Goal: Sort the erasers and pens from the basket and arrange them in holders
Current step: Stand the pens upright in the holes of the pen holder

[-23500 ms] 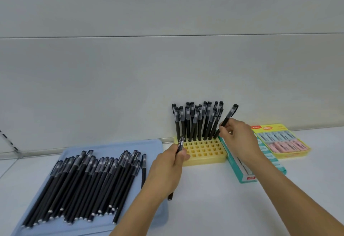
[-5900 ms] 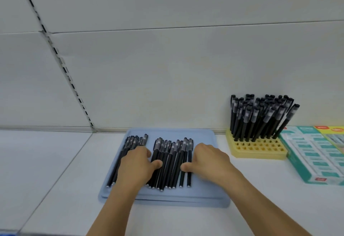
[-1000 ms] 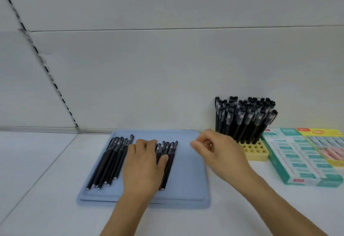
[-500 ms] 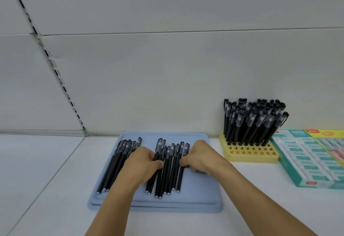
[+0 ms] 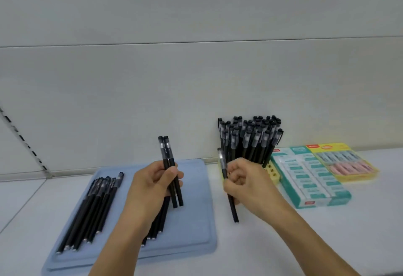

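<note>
White bench: my left hand (image 5: 152,186) grips two pens (image 5: 171,173) over the blue tray's (image 5: 196,227) middle; my right hand (image 5: 244,183) pinches one pen (image 5: 231,206) beside the yellow holder (image 5: 273,172) near the back edge.

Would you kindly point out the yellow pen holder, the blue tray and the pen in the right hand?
yellow pen holder (image 5: 273,172), head view, on its front right corner.
blue tray (image 5: 196,221), head view, on its bare right part.
pen in the right hand (image 5: 233,209), head view, on its lower barrel.
</note>
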The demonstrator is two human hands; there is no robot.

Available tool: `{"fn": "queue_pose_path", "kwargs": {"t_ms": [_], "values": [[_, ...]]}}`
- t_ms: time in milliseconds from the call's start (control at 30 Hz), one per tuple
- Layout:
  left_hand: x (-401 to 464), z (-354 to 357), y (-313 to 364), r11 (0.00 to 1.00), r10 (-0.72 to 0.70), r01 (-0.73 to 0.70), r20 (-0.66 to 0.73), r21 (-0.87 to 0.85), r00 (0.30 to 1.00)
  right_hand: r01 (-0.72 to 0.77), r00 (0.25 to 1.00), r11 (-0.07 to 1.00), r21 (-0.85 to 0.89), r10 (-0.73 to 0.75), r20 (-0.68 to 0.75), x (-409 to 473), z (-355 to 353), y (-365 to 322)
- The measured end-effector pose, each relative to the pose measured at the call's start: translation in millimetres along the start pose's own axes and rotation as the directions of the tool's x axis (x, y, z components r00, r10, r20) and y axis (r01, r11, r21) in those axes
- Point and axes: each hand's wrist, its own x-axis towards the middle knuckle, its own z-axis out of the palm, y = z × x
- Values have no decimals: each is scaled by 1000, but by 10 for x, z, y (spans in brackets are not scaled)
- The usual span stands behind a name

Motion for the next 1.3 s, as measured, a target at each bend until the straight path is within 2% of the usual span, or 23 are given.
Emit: {"fn": "queue_pose_path", "kwargs": {"t_ms": [100,200,267,367,500,800,967,1033,1100,1133,1200,1233,1300], "values": [[-60,214,52,996,3,3,66,-86,998,84,975,992,90,-64,-211,-75,-474,186],[-125,404,106,995,15,-2,129,-100,992,119,903,992,46,-89,-420,-15,-846,364],[-160,495,126,994,24,-6,159,-108,987,104,870,994,30,-76,-488,75,-968,468],[-199,589,149,994,40,-19,189,-109,981,105,855,993,54,-62,-516,207,-984,574],[-230,629,151,993,38,-16,191,-119,981,120,867,991,55,-77,-492,323,-908,663],[-258,661,134,994,47,-29,169,-109,985,27,919,997,-69,-52,-390,433,-826,690],[-269,659,153,993,67,-50,173,-104,983,-36,901,995,-97,-10,-434,370,-786,667],[-267,656,166,992,80,-61,176,-112,981,33,844,997,-70,-65,-532,264,-758,580],[-271,678,180,990,86,-63,188,-124,978,204,810,979,-11,-176,-559,134,-669,371],[-273,700,190,990,89,-64,202,-128,975,274,836,961,30,-223,-501,81,-606,243],[-277,745,213,990,98,-68,249,-125,964,329,915,934,137,-280,-290,22,-470,-2],[-275,763,226,990,105,-74,274,-120,956,336,933,926,172,-304,-191,21,-412,-104],[-268,772,246,990,121,-91,306,-111,944,365,930,915,173,-353,-100,49,-341,-256]]}}
